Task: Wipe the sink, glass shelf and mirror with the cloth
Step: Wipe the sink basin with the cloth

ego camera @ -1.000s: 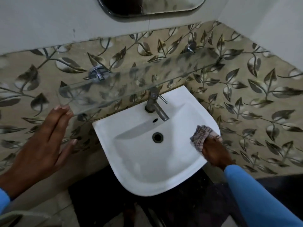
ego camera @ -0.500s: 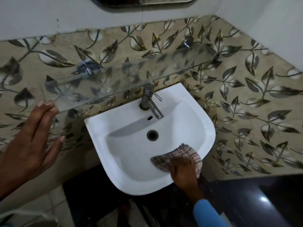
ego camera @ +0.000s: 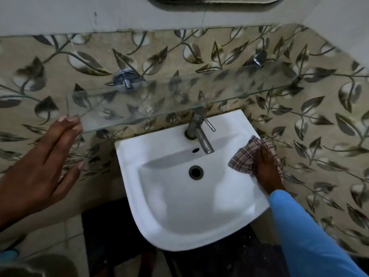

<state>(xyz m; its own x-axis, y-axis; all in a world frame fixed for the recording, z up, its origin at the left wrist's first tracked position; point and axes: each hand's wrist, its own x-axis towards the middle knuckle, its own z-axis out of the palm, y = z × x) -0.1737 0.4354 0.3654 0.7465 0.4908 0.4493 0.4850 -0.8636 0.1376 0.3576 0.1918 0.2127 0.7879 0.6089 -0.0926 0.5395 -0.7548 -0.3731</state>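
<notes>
While right hand (ego camera: 266,168) pressed cloth (ego camera: 244,156) on sink (ego camera: 179,206) rim right of tap (ego camera: 200,134), left hand (ego camera: 43,166) splayed, empty, fingertips at glass shelf (ego camera: 159,98); shelf, mirror (ego camera: 215,0) seemingly unwiped

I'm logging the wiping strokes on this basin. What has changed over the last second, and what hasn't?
The right hand swept the cloth from the sink's right rim down to the front of the basin, then back up to the right rim beside the tap. It kept hold of the cloth throughout. The left hand stayed open, fingertips at the glass shelf's left end.
</notes>
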